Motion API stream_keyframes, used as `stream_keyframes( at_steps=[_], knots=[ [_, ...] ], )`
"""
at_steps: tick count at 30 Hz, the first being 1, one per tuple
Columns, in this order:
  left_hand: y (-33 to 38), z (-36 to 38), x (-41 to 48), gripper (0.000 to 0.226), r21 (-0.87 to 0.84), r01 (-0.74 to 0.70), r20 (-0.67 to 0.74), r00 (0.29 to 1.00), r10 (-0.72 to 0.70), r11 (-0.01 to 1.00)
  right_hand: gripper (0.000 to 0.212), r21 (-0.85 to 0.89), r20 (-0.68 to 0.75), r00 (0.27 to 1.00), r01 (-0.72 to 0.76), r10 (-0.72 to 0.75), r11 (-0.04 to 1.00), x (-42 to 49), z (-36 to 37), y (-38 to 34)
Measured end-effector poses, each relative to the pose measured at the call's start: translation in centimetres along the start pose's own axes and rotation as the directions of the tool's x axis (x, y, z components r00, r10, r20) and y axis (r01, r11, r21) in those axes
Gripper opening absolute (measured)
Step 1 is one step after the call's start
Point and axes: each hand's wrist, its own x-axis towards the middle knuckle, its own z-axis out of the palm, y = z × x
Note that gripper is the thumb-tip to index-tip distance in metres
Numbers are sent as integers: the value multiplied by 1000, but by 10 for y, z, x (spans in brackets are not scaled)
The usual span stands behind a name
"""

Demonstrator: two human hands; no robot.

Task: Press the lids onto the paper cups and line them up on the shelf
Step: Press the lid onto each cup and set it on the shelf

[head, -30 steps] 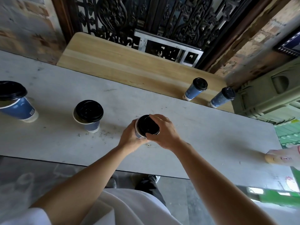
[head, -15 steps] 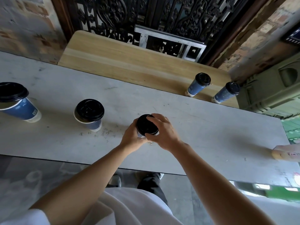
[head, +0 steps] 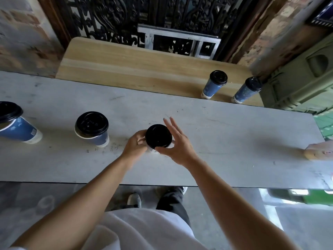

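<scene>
Head view: cup (head: 151, 150) body (left hand (head: 134, 145) wrapped) under lid (head: 158, 136).

Black lids (head: 158, 135) — blue cups (head: 211, 89)

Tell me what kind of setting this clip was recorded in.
Probably a café or drinks stand in an old building, though that is a guess. Lidded blue paper cups stand on a wooden shelf behind a grey counter, backed by an ornate black iron grille and worn brick walls.
</scene>
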Motion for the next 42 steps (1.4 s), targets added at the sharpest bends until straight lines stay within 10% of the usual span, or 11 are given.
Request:
stream_keyframes(
  at_steps=[3, 8, 14, 42],
  knots=[
    [10, -7, -1, 36, -235, 89, -77, 991, -110, 968, 104, 359, -32, 978, -183, 208, 915, -8, 1, 1],
    [26, 1, -2, 24, -258, 137, -144, 973, -178, 956, 48, 855, 37, 833, -313, 552, 414, -12, 9, 13],
    [29, 22, -4, 26, -285, 104, -206, 964, -167, 953, 24, 860, 97, 874, -314, 476, 402, -8, 24, 7],
    [17, 21, -13, 21, -467, 135, -227, 937, -266, 874, 36, 772, 40, 906, -295, 421, 562, -6, 31, 7]
  ],
)
